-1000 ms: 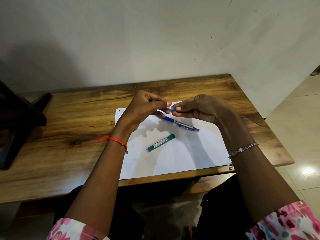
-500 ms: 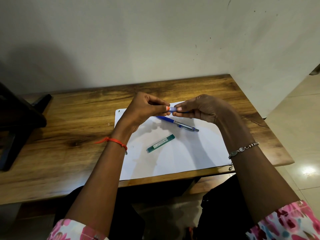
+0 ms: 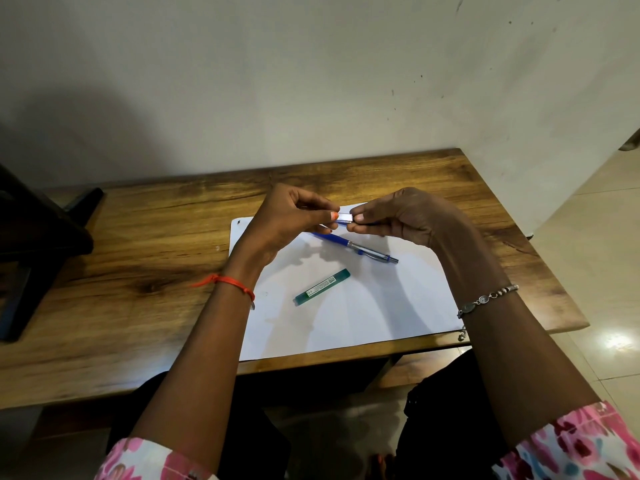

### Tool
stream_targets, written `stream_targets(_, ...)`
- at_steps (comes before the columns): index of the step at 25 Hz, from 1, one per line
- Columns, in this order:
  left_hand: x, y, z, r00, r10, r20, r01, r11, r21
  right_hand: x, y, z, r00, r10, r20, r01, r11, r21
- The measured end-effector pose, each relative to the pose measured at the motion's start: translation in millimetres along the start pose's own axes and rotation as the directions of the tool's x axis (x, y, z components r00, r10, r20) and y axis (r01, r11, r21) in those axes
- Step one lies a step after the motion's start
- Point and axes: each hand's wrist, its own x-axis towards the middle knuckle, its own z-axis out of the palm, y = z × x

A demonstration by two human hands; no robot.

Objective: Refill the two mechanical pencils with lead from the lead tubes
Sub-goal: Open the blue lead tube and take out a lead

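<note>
Two hands, both raised above the far edge of the paper. The left hand (image 3: 291, 220) and right hand (image 3: 408, 216) meet at one small blue-and-clear item (image 3: 345, 218). The left fingers (image 3: 329, 216) are clamped on its left end, thumb against forefinger, and the right fingers (image 3: 360, 218) are clamped on its right end. Too small to tell whether it is a lead tube or a pencil part.

One blue mechanical pencil (image 3: 353, 245) lies flat on the paper just below the hands, its silver clip end pointing right and near. One green lead tube (image 3: 322, 287) lies flat nearer, apart from the pencil, slanted the same way. One white paper sheet (image 3: 381, 306), its near edge close to the surface's near edge. One orange thread (image 3: 228, 280) on the left wrist, one silver bracelet (image 3: 488, 299) on the right. Two pink floral sleeves at the near edge of view.

The surface (image 3: 138, 254) is brown wood with dark grain, pushed against a pale, scuffed wall (image 3: 311, 81). A dark object (image 3: 34, 237) sits at its left end, partly out of view. Glossy tiled floor (image 3: 595, 237) to the right.

Compared with one second ago, the hands are in the same spot, but a bit more of the clear piece shows between the fingertips. The pencil and green tube have not moved.
</note>
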Motion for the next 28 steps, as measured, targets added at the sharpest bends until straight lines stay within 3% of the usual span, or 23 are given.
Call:
stream_targets(9,0.4,-2.8,-1.0,0.994,-0.105,0.033,0.108,0.987,-0.115,-2.7,-4.3,-5.1,0.973,-0.23,-0.011,0.224,0.958,-0.179)
stream_targets(18,0.8,-3.9,0.7,0.984,-0.165,0.066,0.178,0.938,-0.299,0.2,-8.0,0.9,0.833,-0.55,0.067,0.529,0.754,-0.389)
stream_targets(24,0.7,-3.3,1.5,0.978,-0.187,0.089,0.206,0.917,-0.342,1.6,-8.9,1.2,0.749,-0.66,0.058,0.615,0.661,-0.43)
stream_targets(28,0.9,-3.0,1.9,0.976,-0.195,0.095,0.216,0.914,-0.342,1.8,-9.9,-0.1,0.747,-0.663,0.05,0.617,0.664,-0.422)
